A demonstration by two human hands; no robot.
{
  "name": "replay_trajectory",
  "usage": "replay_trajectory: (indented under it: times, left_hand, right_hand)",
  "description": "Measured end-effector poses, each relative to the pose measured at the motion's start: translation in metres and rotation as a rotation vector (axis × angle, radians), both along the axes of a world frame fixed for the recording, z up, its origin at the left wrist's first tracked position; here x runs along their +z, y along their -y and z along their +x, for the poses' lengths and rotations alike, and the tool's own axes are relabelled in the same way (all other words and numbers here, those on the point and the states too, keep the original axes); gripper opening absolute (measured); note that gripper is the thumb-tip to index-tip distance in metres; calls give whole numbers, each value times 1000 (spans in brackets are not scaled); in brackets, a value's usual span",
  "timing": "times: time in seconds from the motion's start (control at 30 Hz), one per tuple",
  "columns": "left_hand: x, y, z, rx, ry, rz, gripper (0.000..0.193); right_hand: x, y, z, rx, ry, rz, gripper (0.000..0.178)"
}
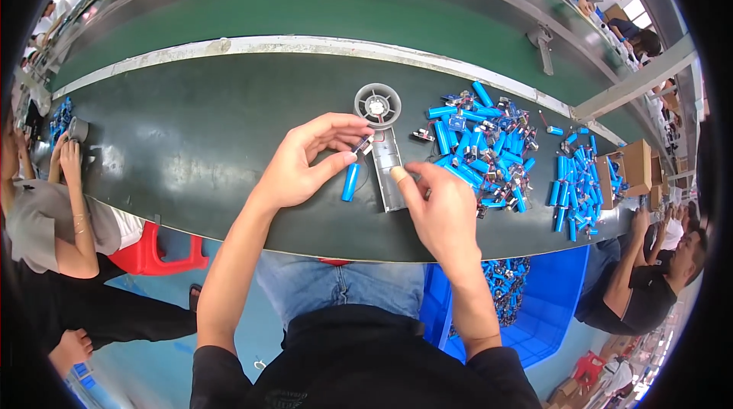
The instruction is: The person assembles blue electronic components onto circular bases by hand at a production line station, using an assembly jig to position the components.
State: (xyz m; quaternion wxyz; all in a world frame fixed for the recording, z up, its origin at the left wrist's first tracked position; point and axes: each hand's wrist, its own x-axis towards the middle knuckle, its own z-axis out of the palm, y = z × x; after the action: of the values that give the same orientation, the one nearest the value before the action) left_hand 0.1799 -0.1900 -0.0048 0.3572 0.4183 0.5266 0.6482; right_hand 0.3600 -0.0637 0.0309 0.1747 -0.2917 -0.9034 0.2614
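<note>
A grey handheld fan housing [389, 171] lies on the dark work surface in front of me, its round fan head [376, 104] pointing away and its long handle shell open upward. My left hand [299, 167] pinches a small circuit board [366, 143] between thumb and fingers beside the top of the handle. Just below it a blue cylindrical battery [350, 182] rests on the surface, with thin wires near it. At the handle's right edge, my right hand [443, 207] is closed, its thumb pressed on the shell. The fingers beneath are partly hidden.
A heap of blue batteries with small boards [489, 146] lies to the right, another pile [573, 188] beyond it near a cardboard box [636, 167]. A blue bin [546, 325] stands below the edge at right. Co-workers sit on both sides; a red stool [156, 256] is at left.
</note>
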Motion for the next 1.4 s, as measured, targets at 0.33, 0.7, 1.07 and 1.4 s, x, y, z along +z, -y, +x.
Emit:
replay_trajectory:
  times: [0.33,0.7,1.07,1.4]
  left_hand:
    - [23,5,30,298,-606,-437,71]
    - [36,-104,-84,553,-738,-491,70]
    - [-45,-140,-118,911,-832,-157,59]
    - [-35,-140,-124,1104,-862,-121,39]
  right_hand:
    - [0,-5,-4,-20,61,-206,29]
    - [17,-132,-133,79,70,-72,40]
    - [-49,-184,-226,-128,-47,-57,51]
    - [8,-329,-90,-684,125,325,80]
